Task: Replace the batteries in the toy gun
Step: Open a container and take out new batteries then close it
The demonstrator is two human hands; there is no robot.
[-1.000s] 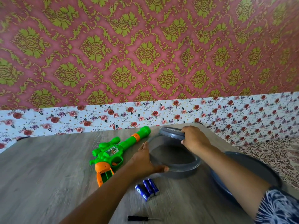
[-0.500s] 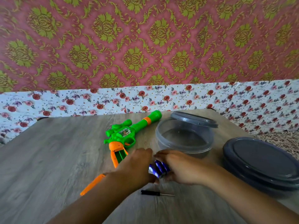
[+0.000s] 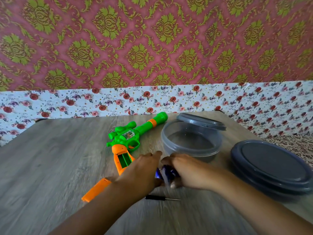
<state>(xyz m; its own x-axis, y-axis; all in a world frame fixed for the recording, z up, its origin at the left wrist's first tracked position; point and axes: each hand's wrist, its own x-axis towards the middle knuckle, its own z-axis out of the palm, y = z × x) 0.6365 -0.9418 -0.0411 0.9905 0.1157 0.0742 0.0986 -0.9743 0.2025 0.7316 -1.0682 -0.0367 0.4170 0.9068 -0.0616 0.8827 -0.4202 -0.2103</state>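
A clear round tub (image 3: 191,141) stands open on a grey wood-grain table (image 3: 50,167), its grey lid (image 3: 200,121) propped tilted on the far rim. To the right, near the table's edge, sits a larger dark grey container (image 3: 271,167) with its cover on, well apart from the clear tub. Behind the table runs a white band of paper printed with small red roses (image 3: 84,102), and above it a wall covered in pink paper with a green damask pattern (image 3: 152,39). At far right, past the table's corner, lies a patch of leopard-print cloth (image 3: 294,143)
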